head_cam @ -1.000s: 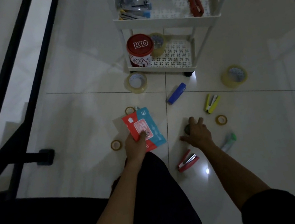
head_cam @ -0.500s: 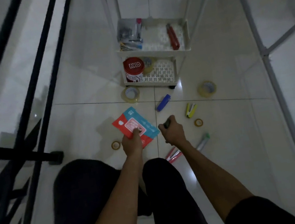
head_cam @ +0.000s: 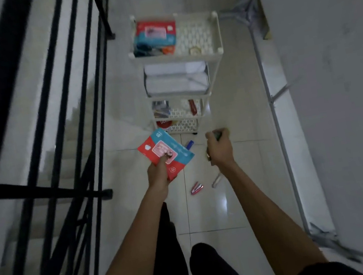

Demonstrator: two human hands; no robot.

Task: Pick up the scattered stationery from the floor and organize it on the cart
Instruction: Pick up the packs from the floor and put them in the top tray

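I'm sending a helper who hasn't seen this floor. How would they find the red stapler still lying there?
Start at the white tiered cart by the black railing and look down the tiled floor toward the person's legs. Between the two forearms lies the red stapler. Beside it lies a pale marker, grey rather than red, and the blue item lies nearer the cart.

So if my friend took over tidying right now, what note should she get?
Left hand: pinching flat red-and-blue paper packets.
Right hand: closed around a small dark object, too hidden to name.
White tiered plastic cart: similar red-and-blue packets already on the top shelf; red tool on a lower shelf.
Still on the floor: red stapler, grey marker pen, blue stapler.
Next: shelve what both hands hold, then collect the floor items.
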